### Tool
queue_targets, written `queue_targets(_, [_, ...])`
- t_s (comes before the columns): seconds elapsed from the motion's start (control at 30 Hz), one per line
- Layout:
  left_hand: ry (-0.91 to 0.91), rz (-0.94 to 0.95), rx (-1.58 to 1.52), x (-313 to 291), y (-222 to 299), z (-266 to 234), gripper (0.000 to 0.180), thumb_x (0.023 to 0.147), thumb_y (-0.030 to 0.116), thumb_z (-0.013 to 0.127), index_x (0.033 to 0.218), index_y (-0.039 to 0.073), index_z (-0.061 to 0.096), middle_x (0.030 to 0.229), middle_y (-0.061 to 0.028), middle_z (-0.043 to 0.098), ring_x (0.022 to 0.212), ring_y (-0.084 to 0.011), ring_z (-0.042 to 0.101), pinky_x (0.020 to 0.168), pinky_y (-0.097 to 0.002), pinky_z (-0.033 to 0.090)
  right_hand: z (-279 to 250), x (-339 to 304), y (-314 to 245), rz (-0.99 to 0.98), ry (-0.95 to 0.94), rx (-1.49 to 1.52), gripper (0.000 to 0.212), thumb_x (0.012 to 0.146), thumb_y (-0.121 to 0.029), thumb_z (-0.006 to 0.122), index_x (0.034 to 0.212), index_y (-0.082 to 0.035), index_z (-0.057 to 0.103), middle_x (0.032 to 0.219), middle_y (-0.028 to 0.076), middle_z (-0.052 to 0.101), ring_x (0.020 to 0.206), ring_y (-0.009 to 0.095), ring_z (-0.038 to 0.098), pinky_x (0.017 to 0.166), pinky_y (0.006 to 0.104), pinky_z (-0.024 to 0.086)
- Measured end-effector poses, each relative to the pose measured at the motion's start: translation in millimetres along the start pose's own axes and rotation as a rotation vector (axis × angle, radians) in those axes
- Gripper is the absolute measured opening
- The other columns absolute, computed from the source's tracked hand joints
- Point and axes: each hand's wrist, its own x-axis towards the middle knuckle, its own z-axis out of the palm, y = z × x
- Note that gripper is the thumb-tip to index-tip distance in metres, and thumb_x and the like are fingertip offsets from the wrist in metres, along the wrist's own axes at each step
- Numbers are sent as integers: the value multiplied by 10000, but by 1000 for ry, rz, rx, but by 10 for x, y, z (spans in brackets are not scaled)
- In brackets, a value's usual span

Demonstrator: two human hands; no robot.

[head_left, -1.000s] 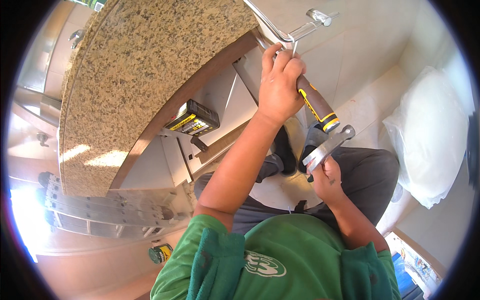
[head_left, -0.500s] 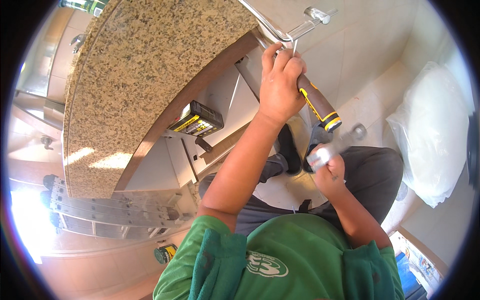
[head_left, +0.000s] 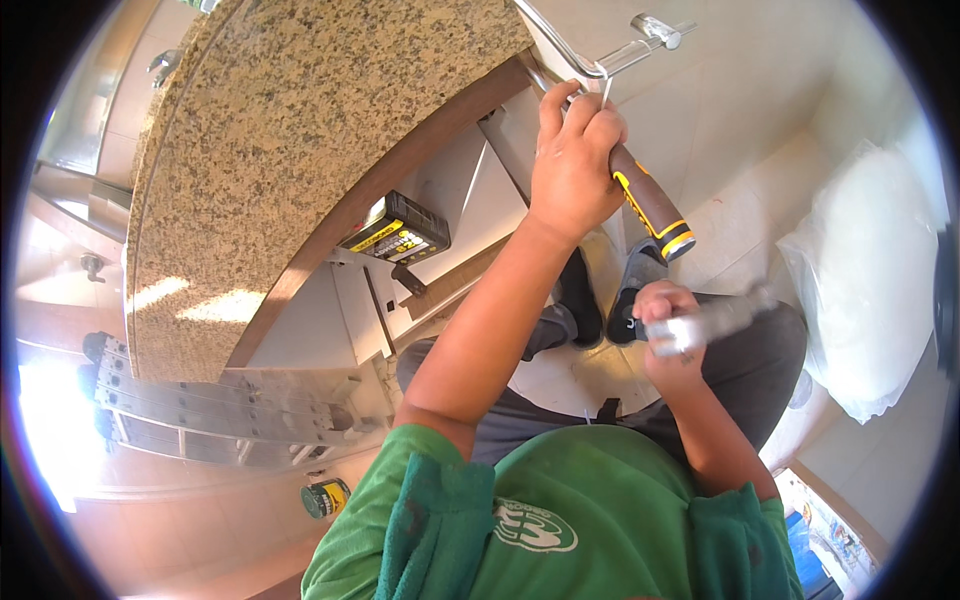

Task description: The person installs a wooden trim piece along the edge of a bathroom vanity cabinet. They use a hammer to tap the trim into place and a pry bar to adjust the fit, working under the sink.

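My left hand is wrapped round a brown cartridge-like tube with yellow bands, its flat end slanting down toward my feet. A thin white piece sticks up past the fingers, close to a bent chrome rod. A short shiny cylinder crosses the rod's far end. Lower on the right, my right hand is closed on a shiny metal tool. Motion blurs the tool, so its exact kind cannot be made out. The tool and the tube are apart.
A curved speckled stone counter spans the left side. Beneath it stands a black and yellow can. A full, cloudy plastic bag lies right. A ladder and a green-lidded can are lower left.
The metal tool in my right hand has swung round to point right, and that hand has turned slightly. My left hand and the brown tube sit a little further right and lower in view.
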Motion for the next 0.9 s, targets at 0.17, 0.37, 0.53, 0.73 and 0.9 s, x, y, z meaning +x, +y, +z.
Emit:
queue_targets(0.17, [-8, 3, -15, 16, 5, 3, 358, 661, -5, 748, 956, 98, 575, 1118, -99, 615, 1202, -467, 476, 999, -522, 450, -14, 13, 49, 10, 43, 72, 130, 1005, -137, 603, 960, -19, 569, 880, 81, 590, 780, 167, 546, 743, 325, 477])
queue_targets(0.37, [2, 10, -4, 13, 15, -10, 327, 675, -5, 739, 940, 99, 578, 1113, -99, 613, 1208, -460, 477, 1002, -519, 450, -109, 20, 161, 124, 10, -119, 76, 1023, -77, 563, 974, -20, 553, 867, 68, 572, 766, 161, 548, 716, 319, 480])
queue_targets(0.53, [2, 4, 9, 17, 12, -15, 309, 679, -7, 732, 929, 94, 580, 1109, -99, 613, 1201, -460, 478, 1011, -518, 444, -7, 96, 19, -187, 77, 121, 143, 1041, -152, 579, 977, -26, 556, 891, 100, 575, 804, 187, 555, 744, 333, 477])
queue_targets(0.73, [8, 14, 1, 37, 24, 18, 310, 672, -13, 725, 928, 91, 585, 1102, -109, 611, 1188, -463, 479, 1013, -524, 439, -101, -11, 347, 166, -5, -106, 16, 1011, -50, 555, 1016, -35, 556, 899, 72, 562, 798, 169, 554, 731, 325, 481])
queue_targets(0.9, [18, 9, 3, 12, 0, 1, 316, 665, -10, 733, 928, 87, 587, 1100, -116, 609, 1191, -465, 476, 1012, -529, 435, -22, 105, -31, -216, 22, 56, 180, 1039, -166, 598, 959, -19, 533, 884, 104, 580, 805, 217, 552, 757, 371, 490])
